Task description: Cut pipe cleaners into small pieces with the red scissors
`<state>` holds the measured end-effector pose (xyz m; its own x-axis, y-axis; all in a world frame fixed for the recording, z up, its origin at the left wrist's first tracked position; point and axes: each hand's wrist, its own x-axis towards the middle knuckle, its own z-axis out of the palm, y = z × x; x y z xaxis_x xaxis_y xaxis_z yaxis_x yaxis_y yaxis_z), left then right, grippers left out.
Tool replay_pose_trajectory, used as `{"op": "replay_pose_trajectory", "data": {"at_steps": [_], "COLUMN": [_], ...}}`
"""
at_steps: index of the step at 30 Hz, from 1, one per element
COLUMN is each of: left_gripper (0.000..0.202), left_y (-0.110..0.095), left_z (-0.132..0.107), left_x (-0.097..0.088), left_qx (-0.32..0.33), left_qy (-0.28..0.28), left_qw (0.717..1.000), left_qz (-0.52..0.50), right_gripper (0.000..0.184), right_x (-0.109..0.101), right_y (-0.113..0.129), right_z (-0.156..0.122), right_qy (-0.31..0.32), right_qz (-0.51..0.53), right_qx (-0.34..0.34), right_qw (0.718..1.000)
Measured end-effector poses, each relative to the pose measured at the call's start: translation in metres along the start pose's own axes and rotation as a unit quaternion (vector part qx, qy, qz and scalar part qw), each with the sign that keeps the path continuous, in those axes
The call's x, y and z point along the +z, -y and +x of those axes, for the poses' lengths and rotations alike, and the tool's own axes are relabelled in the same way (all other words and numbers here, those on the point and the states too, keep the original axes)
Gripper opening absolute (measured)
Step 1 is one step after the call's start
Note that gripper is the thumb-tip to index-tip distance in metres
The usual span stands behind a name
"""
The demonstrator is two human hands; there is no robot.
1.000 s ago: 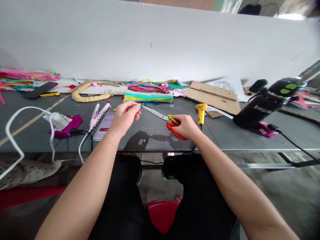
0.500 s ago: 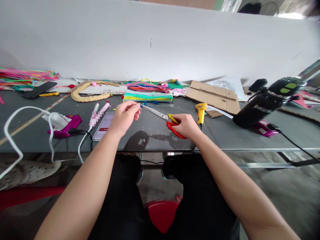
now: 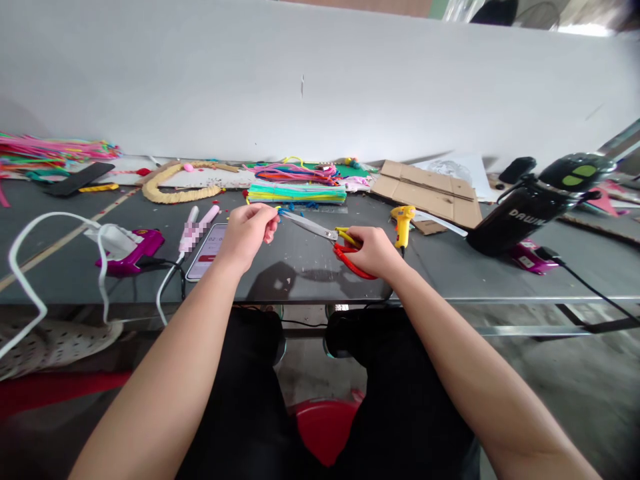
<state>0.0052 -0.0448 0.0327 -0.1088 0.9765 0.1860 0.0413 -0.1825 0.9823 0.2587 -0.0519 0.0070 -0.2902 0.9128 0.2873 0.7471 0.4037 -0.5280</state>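
Observation:
My left hand (image 3: 251, 230) is pinched closed above the desk, with a small blue fuzzy piece (image 3: 281, 211), like a bit of pipe cleaner, at its fingertips. Most of what the fingers hold is hidden. My right hand (image 3: 376, 250) is wrapped round the handles of scissors (image 3: 314, 227), one handle red and the other yellow. Their silver blades point left, with the tips close to the left fingertips and the blue piece. Just behind the blades lie a bundle of turquoise and yellow pipe cleaners (image 3: 297, 193) and some blue scraps.
A phone (image 3: 204, 257) lies left of my left hand, near a pink-and-white corded tool (image 3: 193, 230). To the right are a yellow glue gun (image 3: 403, 223), cardboard (image 3: 427, 193) and a black bottle (image 3: 530, 210). Purple power sockets (image 3: 137, 253) with cables stand at the left.
Both hands keep nearly the same place. The scissors have shifted very slightly, their handles a touch lower and further right, and more blue shows by my left fingertips.

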Motion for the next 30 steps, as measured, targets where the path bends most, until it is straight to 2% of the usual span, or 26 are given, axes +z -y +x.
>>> {"op": "replay_pose_trajectory", "data": {"at_steps": [10,30], "left_gripper": [0.026,0.023], "left_y": [0.0006,0.0022], "left_z": [-0.0002,-0.0001], "left_x": [-0.0016,-0.0024], "left_qx": [-0.012,-0.003], "left_qy": [0.005,0.007], "left_qw": [1.000,1.000], "left_qz": [-0.012,0.025], "right_gripper": [0.030,0.033], "right_x": [-0.0005,0.0006], "right_y": [0.0024,0.0009], "right_z": [0.0000,0.0006], "right_qy": [0.004,0.003], "right_qz": [-0.011,-0.025], "right_qx": [0.004,-0.007], "right_qw": [1.000,1.000]}}
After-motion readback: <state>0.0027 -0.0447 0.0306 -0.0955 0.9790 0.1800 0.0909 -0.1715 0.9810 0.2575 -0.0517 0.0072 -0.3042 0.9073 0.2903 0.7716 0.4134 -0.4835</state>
